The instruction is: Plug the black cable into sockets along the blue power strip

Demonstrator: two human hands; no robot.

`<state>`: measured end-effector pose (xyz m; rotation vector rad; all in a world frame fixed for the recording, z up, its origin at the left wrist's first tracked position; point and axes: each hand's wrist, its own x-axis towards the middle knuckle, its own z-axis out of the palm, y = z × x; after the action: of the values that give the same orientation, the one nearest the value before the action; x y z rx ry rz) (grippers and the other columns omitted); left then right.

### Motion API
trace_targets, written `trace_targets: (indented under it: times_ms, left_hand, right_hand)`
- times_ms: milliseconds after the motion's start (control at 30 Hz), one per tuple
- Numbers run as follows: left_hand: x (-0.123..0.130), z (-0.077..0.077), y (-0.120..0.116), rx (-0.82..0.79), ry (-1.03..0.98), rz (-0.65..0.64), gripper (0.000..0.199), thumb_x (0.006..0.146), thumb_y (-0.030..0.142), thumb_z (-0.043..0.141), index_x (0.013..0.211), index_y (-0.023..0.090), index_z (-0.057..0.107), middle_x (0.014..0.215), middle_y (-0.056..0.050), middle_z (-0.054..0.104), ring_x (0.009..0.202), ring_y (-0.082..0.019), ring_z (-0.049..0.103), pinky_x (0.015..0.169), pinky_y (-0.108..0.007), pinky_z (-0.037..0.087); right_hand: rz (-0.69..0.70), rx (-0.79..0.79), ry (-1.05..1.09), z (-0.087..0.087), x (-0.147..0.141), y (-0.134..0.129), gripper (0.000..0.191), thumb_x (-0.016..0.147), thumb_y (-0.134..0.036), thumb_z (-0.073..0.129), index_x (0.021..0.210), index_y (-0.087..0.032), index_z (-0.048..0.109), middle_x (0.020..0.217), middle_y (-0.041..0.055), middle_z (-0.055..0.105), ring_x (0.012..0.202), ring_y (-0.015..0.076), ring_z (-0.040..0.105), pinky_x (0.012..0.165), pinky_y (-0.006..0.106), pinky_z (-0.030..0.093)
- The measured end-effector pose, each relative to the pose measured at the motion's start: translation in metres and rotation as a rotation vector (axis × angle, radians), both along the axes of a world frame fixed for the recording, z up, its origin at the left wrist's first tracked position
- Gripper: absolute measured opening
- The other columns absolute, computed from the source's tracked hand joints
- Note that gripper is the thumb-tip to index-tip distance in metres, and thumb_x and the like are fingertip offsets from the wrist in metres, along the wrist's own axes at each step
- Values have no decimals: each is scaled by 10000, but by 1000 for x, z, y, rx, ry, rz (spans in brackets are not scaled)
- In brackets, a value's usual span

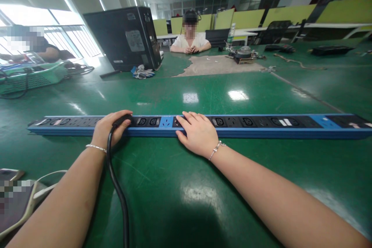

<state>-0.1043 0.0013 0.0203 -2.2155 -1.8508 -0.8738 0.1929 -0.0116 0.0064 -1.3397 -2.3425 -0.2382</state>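
A long blue power strip (247, 134) with a row of black sockets lies across the green table in front of me. Between the thumb and fingers of my left hand (106, 130) is a black plug (123, 119), held at the strip's top face left of the middle. Its thick black cable (117, 188) hangs down towards me. Whether the plug's pins are inside a socket is hidden. My right hand (199, 131) lies on the strip just right of a blue socket (166, 122), fingers stretched over the top and thumb by the front edge.
A black computer case (124, 38) stands beyond the strip, with gloves (142, 72) by its base. A green basket (35, 79) is at the left; phones (17, 205) lie near my left forearm. Across the table sits a person (190, 40), near a bottle (231, 34).
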Motion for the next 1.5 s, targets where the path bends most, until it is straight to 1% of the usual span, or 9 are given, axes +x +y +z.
trace_targets:
  times_ms: [100, 300, 600, 867, 933, 1067, 1167, 1233, 1500]
  left_hand:
    - [0, -2, 1, 0, 11, -44, 394, 824, 438, 447, 1075, 192, 626, 1067, -55, 666, 995, -200, 599, 916, -325, 435]
    - [1, -5, -1, 10, -11, -66, 367, 834, 418, 457, 1075, 194, 620, 1085, -51, 656, 1022, -199, 584, 939, -341, 426]
    - [-2, -12, -5, 45, 24, -109, 369, 846, 407, 461, 1122, 200, 593, 1115, -52, 646, 1038, -199, 583, 947, -326, 419]
    - [-1, -9, -5, -42, 10, -38, 395, 833, 428, 459, 1164, 248, 579, 1152, -43, 641, 1051, -220, 592, 933, -342, 431]
    - [0, -8, -6, -46, 3, -43, 404, 835, 430, 453, 1171, 241, 576, 1159, -51, 638, 1054, -223, 591, 933, -347, 431]
    - [-2, -9, -6, -43, -4, -91, 425, 838, 441, 455, 1181, 219, 569, 1159, -63, 637, 1047, -216, 593, 935, -336, 430]
    - [-2, -8, -6, -35, -3, -102, 433, 842, 447, 455, 1184, 207, 570, 1157, -71, 637, 1050, -215, 590, 936, -332, 428]
    - [-2, -8, -6, -37, 0, -100, 435, 844, 454, 453, 1182, 207, 572, 1152, -72, 640, 1047, -215, 591, 935, -334, 428]
    - [-3, -9, -4, -44, 10, -75, 464, 839, 495, 441, 1205, 234, 556, 1154, -60, 639, 1036, -222, 596, 923, -343, 437]
  right_hand:
    - [1, 0, -2, 0, 0, 0, 473, 889, -440, 396, 1281, -200, 510, 1341, 94, 493, 1215, 236, 422, 1026, 380, 269]
    - [-4, -4, -2, 0, 0, 0, 474, 889, -442, 396, 1282, -202, 508, 1342, 92, 492, 1216, 236, 421, 1028, 384, 268]
    - [-11, -4, -4, 0, 0, 0, 472, 889, -437, 394, 1281, -200, 509, 1345, 92, 490, 1220, 234, 418, 1033, 382, 265]
    - [-26, -9, -13, 1, -1, -2, 472, 891, -430, 387, 1287, -201, 505, 1356, 86, 481, 1229, 232, 414, 1035, 377, 268]
    - [-22, -15, -24, 1, -1, -1, 488, 889, -427, 393, 1297, -180, 493, 1362, 89, 475, 1236, 232, 407, 1041, 377, 265]
    - [-6, -31, -59, 2, 2, -1, 560, 865, -420, 441, 1339, -123, 431, 1380, 106, 452, 1255, 238, 391, 1054, 393, 256]
    - [-58, -31, -66, 1, 3, -1, 599, 847, -455, 462, 1346, -125, 419, 1395, 117, 431, 1265, 265, 377, 1053, 431, 249]
    - [-76, -30, -74, 1, 3, -2, 615, 839, -469, 472, 1343, -121, 422, 1396, 123, 427, 1261, 278, 379, 1049, 436, 252]
    - [-65, -24, -84, 2, 2, -1, 608, 838, -459, 472, 1335, -111, 430, 1376, 128, 451, 1239, 270, 398, 1043, 419, 261]
